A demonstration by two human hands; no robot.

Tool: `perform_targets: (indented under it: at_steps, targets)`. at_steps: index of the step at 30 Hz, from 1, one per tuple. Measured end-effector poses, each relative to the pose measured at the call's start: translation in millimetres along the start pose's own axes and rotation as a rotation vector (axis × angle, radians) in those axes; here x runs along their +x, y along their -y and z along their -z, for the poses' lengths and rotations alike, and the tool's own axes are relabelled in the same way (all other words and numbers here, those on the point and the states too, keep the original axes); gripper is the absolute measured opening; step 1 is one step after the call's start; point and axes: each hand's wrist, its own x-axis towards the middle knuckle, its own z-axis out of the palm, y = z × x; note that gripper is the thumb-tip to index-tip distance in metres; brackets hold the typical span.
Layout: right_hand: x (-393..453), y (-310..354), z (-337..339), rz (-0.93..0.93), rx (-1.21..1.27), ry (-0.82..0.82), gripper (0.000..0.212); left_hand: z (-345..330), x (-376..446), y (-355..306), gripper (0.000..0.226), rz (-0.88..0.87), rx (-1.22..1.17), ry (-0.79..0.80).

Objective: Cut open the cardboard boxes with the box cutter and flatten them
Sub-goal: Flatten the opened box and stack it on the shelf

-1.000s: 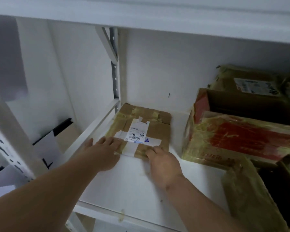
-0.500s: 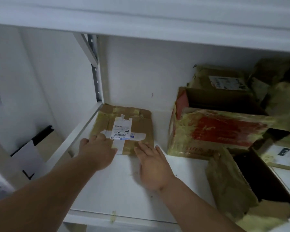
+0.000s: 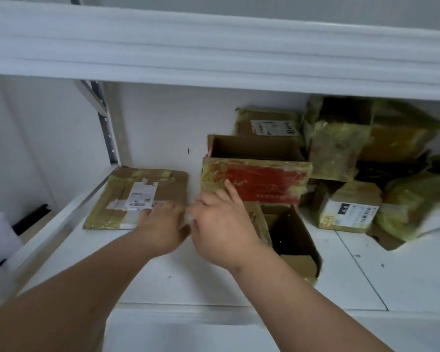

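Left arm: bare forearm reaching forward from the lower left, rising toward the centre.
Left hand (image 3: 160, 224): palm down, fingers stretched forward and fairly straight — blurred at the tips.
Right arm: bare forearm coming in from the lower right, angled up and leftward.
Right hand (image 3: 221, 229): back facing up, fingers extended and loosely spread — just beside the left hand.

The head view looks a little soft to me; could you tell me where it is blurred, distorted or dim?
In the head view, motion blur smears the left hand, the right hand and the upper shelf edge; the wide lens bows that edge; light is dim and flat, the open box interior nearly black; the flattened box label is unreadable.
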Motion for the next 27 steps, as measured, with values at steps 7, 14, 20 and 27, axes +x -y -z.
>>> perform_targets:
  at_steps: [7,14,20,27]
  targets:
    - [-87.5,-79.2,64.3,-0.223,-0.079,-0.130,0.035,-18.3,-31.1,-98.1,0.079,0.026,-0.400,0.222]
    - [-166.9,-128.8,66.1,-0.436,0.144,0.345,0.085,-37.2,-60.4,-165.9,0.063,0.095,-0.597,0.280]
    - [-189.6,-140.1,55.7,-0.557,0.698,0.211,0.098,-28.5,-65.1,-174.3,0.076,0.004,-0.393,0.201]
    - [-202.7,-148.2,56.2,-0.635,0.728,0.203,0.125,-31.9,-61.9,-185.7,0.109,-0.080,-0.097,0.074]
